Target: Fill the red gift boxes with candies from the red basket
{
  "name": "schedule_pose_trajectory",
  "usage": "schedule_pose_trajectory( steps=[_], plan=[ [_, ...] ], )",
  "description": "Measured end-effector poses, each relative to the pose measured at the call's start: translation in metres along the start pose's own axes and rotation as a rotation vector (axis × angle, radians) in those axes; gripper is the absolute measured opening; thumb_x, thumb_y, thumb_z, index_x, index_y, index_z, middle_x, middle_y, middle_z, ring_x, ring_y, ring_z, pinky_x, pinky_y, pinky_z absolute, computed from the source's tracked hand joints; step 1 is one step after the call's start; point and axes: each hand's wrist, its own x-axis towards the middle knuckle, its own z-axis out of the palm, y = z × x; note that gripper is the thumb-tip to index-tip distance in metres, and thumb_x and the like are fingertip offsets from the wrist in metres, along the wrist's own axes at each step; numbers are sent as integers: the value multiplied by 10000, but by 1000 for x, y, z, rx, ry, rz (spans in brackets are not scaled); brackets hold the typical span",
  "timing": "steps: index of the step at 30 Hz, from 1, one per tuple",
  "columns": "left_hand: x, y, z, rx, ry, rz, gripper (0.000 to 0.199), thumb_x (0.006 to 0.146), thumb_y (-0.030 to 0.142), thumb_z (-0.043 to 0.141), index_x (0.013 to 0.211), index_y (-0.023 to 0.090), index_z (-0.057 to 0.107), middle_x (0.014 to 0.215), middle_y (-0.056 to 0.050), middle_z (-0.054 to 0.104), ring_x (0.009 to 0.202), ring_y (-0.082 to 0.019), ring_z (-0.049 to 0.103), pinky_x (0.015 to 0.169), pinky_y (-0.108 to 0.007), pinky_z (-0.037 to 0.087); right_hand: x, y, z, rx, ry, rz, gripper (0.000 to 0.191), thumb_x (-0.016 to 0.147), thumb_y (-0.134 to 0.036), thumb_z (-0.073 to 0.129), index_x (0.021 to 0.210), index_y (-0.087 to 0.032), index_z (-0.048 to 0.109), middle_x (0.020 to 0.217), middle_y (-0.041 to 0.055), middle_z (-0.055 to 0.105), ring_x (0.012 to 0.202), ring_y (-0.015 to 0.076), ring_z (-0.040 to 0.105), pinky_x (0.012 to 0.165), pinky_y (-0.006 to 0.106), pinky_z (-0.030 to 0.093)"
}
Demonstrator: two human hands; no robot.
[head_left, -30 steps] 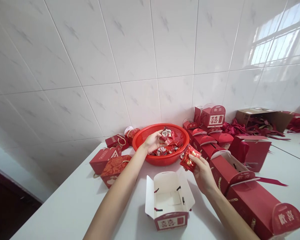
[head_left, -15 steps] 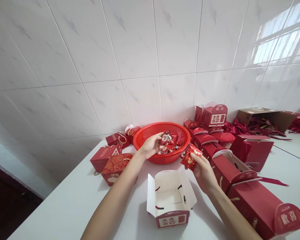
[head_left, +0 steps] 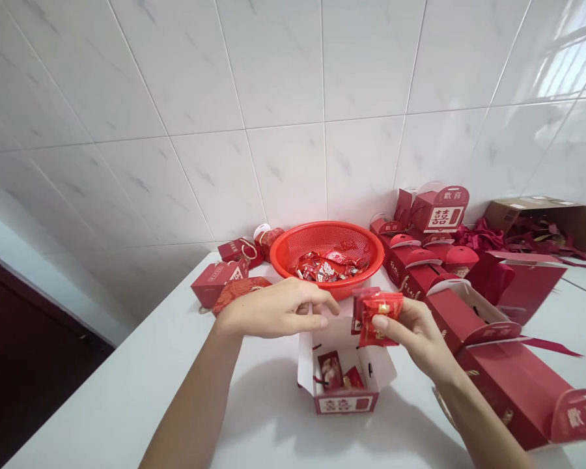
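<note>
An open red box with a white inside (head_left: 346,405) stands on the white table, its flaps spread. Two red packets (head_left: 331,370) lie in it. Over its back right part, my right hand (head_left: 415,329) pinches red wrapped packets (head_left: 381,318) between thumb and fingers. My left hand (head_left: 286,309) hovers over the back left flap, fingers stretched apart and nothing in them. Behind both hands is a red plastic basket (head_left: 317,236) holding many small wrapped sweets (head_left: 328,268).
Red boxes (head_left: 217,281) sit at the left near the wall. A row of closed and open red boxes (head_left: 512,384) runs along the right. Further back right, a cardboard box (head_left: 542,203) holds dark red ribbons (head_left: 537,236). A tiled wall stands behind the table.
Two packets now lie in the box, which held none before. My left hand has come back from the basket and let go of its packet. My right hand keeps its packets, now nearer the box.
</note>
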Motion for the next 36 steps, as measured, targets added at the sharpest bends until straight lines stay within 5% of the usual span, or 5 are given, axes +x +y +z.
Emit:
schedule_pose_trajectory(
  steps=[6,17,22,28,36],
  plan=[
    [0,-6,7,146,-53,-76,210,864,281,583,892,272,791,1002,-24,650,940,-195,608,776,-249,427,-1,-6,9,-401,-57,-162,253,841,-346,735,1077,-277,791,898,35,765,829,228,689,805,340,523],
    [17,-33,11,93,121,-218,384,868,399,599,1201,256,725,1133,-56,711,1027,-266,639,784,-278,466,10,11,-7,-419,221,-153,218,895,-440,680,902,-234,751,910,50,770,820,224,697,766,331,535],
    [3,-17,5,38,89,-150,601,804,505,714,1365,314,615,1330,-53,586,1114,-264,610,830,-286,482,8,12,0,-424,104,-153,222,846,-414,743,980,-238,757,904,38,768,817,215,694,787,326,539],
    [13,-13,17,-13,-17,88,516,845,216,626,1353,306,607,1469,-49,493,1277,-276,534,939,-298,471,3,6,4,-452,-180,-111,364,811,-393,789,1156,-282,754,963,34,795,902,240,732,804,317,548],
    [21,-15,23,-27,17,-1,462,868,230,575,1328,267,571,1318,-73,553,938,-203,648,793,-297,495,7,19,6,-503,-115,-109,427,860,-419,733,1259,-277,684,959,34,791,888,238,731,828,358,557]
  ],
)
